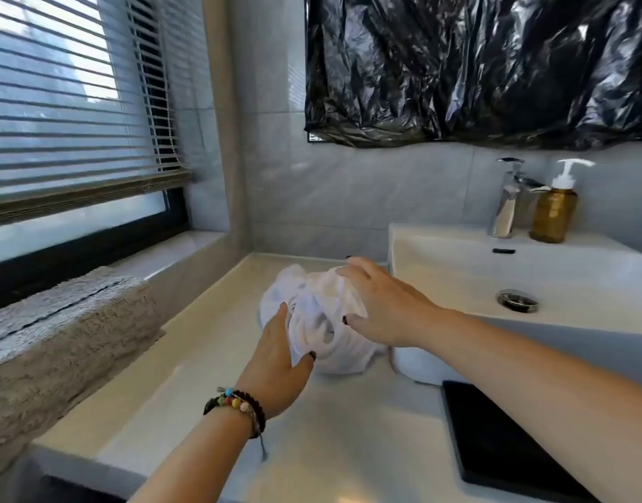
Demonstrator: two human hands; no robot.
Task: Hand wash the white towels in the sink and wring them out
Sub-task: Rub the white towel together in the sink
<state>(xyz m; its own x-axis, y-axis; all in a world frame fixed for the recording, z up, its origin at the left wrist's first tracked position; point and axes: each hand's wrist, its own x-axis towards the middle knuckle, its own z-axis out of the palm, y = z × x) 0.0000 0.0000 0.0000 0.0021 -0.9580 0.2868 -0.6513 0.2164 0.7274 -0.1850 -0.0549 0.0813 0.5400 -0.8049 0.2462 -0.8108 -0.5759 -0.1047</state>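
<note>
A bunched white towel (317, 321) lies on the pale countertop (210, 350), just left of the white sink (457, 270). My left hand (281, 361) holds the towel's near side, thumb pressed into the cloth and fingers spread along its left. My right hand (381, 303) lies over the top and right of the bundle with fingers spread and fairly straight. Part of the towel is hidden beneath both hands. The sink basin looks dry, with a metal drain (517, 300) in its floor.
A chrome tap (508, 197) and an amber pump bottle (554, 212) stand at the sink's back rim. A black phone (500, 441) lies on the counter at the near right. A folded beige towel (58, 335) sits at the left under the window blinds. Black plastic (475, 67) covers the wall above.
</note>
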